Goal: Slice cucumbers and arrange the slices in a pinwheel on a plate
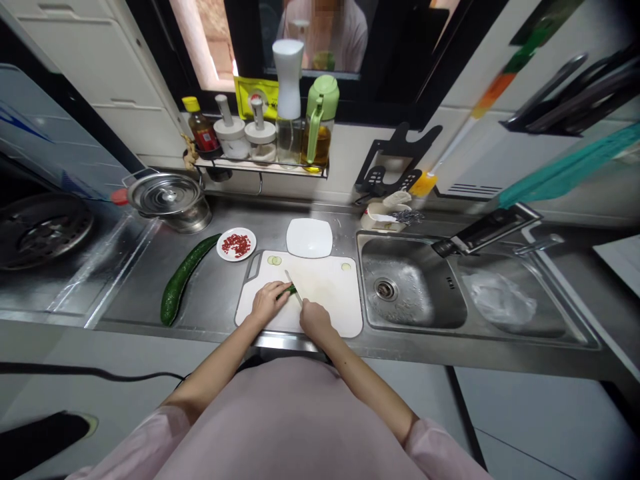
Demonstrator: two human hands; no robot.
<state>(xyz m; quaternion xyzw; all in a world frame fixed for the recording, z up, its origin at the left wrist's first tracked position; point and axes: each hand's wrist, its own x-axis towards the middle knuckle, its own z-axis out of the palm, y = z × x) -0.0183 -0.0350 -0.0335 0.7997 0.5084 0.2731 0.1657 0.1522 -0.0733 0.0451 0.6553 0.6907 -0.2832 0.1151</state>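
Note:
My left hand (269, 303) is closed on a small dark green cucumber piece (291, 289), mostly hidden under the fingers. In my right hand (315, 320) is the handle of a knife (290, 277), its thin blade pointing up and left beside the piece. Both hands are over a white cutting board (345, 303). Pale cucumber slices (275, 261) lie near its upper left, and a single round slice (346, 267) at its upper right. A long whole cucumber (186, 280) rests on the counter to the left, close to a small plate (253, 245) of red chopped bits (235, 246).
A square white dish (309, 238) stands just behind the board. To the right is a steel sink (410, 280) with a faucet (490, 230). Steel pots (173, 200) stand at the back left. Above the counter, a rack (260, 167) carries bottles and jars.

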